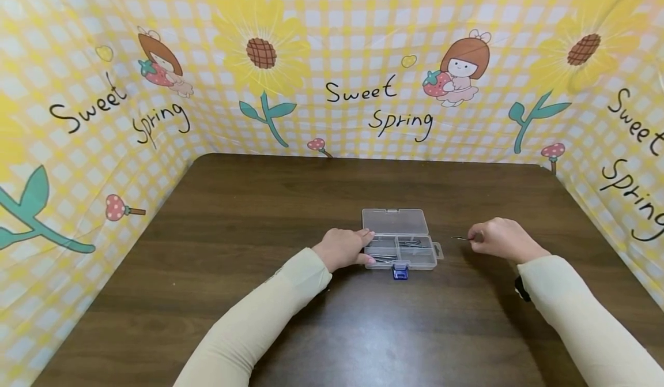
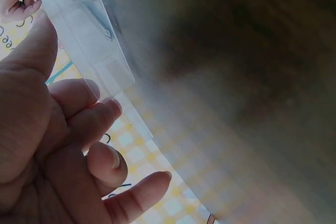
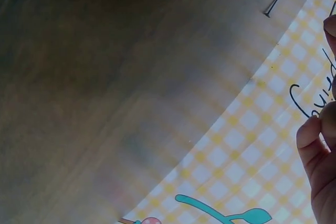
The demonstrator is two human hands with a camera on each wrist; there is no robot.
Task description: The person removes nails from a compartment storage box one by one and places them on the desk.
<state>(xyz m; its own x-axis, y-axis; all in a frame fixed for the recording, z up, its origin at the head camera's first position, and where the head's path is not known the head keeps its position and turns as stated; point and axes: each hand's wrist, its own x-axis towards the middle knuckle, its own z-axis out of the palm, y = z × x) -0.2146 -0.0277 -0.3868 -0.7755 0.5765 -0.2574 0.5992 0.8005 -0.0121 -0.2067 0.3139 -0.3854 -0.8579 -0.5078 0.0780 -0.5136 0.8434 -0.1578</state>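
A clear plastic compartment box [image 1: 436, 255] lies on the table with its lid [image 1: 395, 221] tipped back and a blue latch [image 1: 400, 272] at the front. Thin metal nails [image 1: 383, 257] lie in some of its compartments. My left hand [image 1: 342, 247] rests at the box's left side, thumb and fingers spread at its edge; the left wrist view shows the fingers loosely bent. Right of the box, my right hand [image 1: 500, 239] pinches a thin nail between thumb and finger, low over the table. The right wrist view shows a small nail [image 3: 273, 3] on the tabletop.
The brown wooden table [image 1: 249, 202] runs back to a yellow checked cloth [image 1: 332, 47] that hangs behind it and along both sides. A hanging tab [image 1: 438, 251] juts from the box's right end.
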